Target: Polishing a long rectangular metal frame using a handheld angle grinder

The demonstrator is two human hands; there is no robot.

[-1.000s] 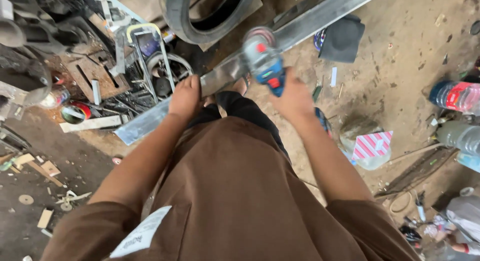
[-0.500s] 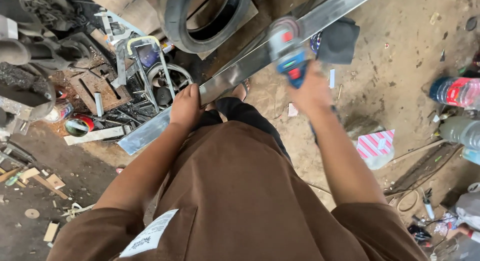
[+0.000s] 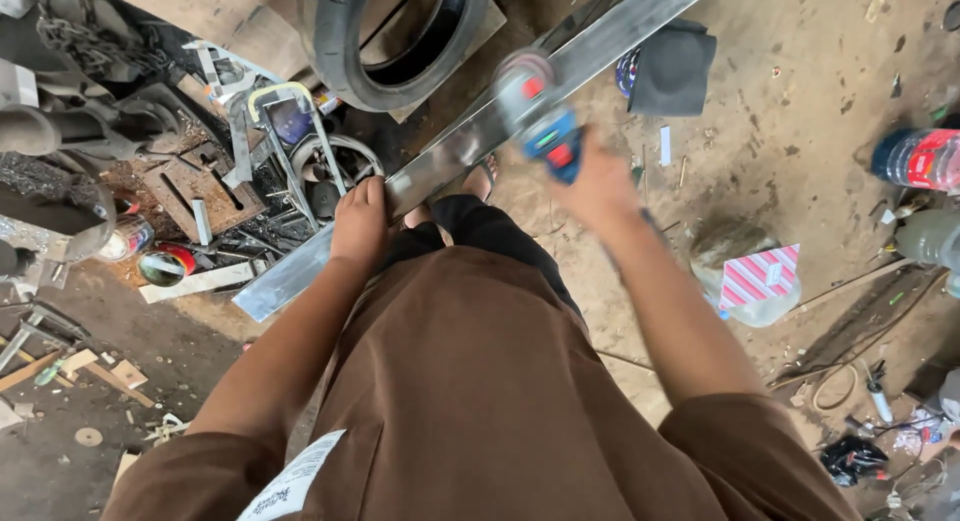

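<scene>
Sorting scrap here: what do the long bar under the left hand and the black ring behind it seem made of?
The long bar looks like bare metal, likely steel: grey, flat, with a dull sheen. The black ring looks like rubber, probably a tyre: matte with a rounded wall.

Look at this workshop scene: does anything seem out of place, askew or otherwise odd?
Yes. The long metal bar lies slanted across the dirt floor rather than on a bench; the left hand presses on it. Scrap metal and a tyre lie jumbled beside it. The blue power tool in the right hand is blurred.
</scene>
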